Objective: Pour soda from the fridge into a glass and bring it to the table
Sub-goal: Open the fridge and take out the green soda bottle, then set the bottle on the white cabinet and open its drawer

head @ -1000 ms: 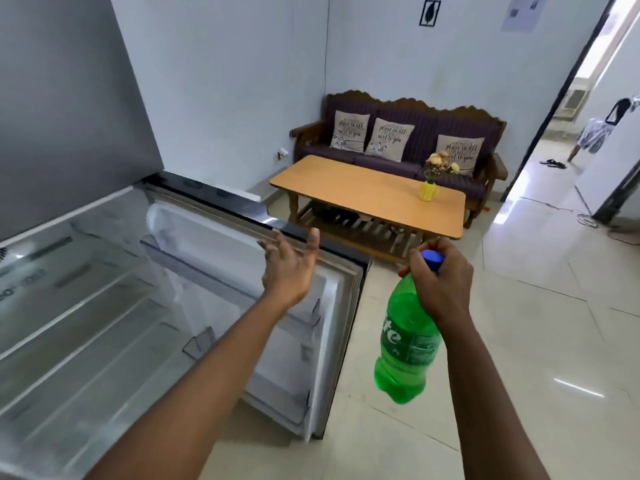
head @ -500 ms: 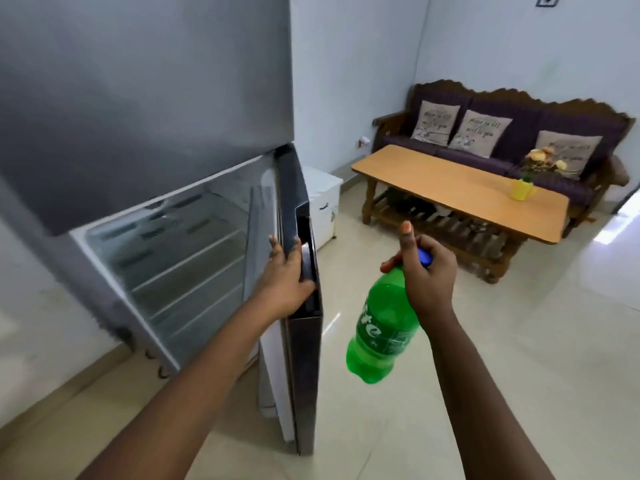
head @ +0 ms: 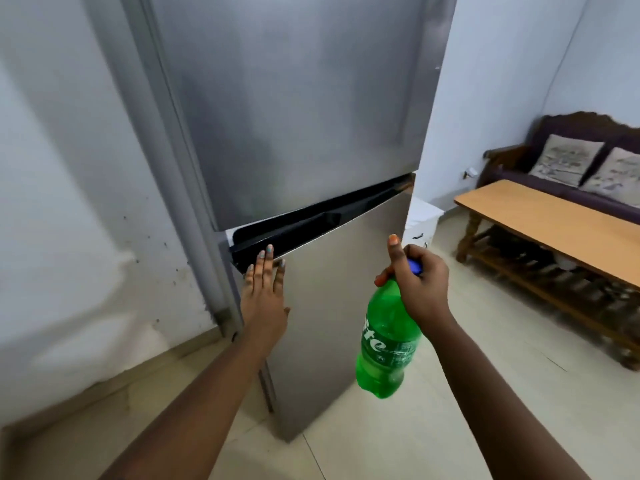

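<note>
A silver two-door fridge (head: 294,116) stands in front of me with both doors closed. My left hand (head: 265,289) lies flat with straight fingers against the top of the lower door (head: 332,323), just under the black handle strip. My right hand (head: 415,285) grips a green soda bottle (head: 386,351) by its neck under the blue cap, index finger pointing up; the bottle hangs to the right of the fridge. A wooden table (head: 554,226) stands at the right. No glass is in view.
A dark sofa (head: 519,168) with patterned cushions sits behind the table along the right wall. A small white cabinet (head: 424,216) stands beside the fridge. A stained white wall is on the left, with beige floor tiles below.
My left hand swung the lower fridge door from wide open to closed and now lies flat on it. The bottle stayed in my right hand. My view turned left toward the fridge.
</note>
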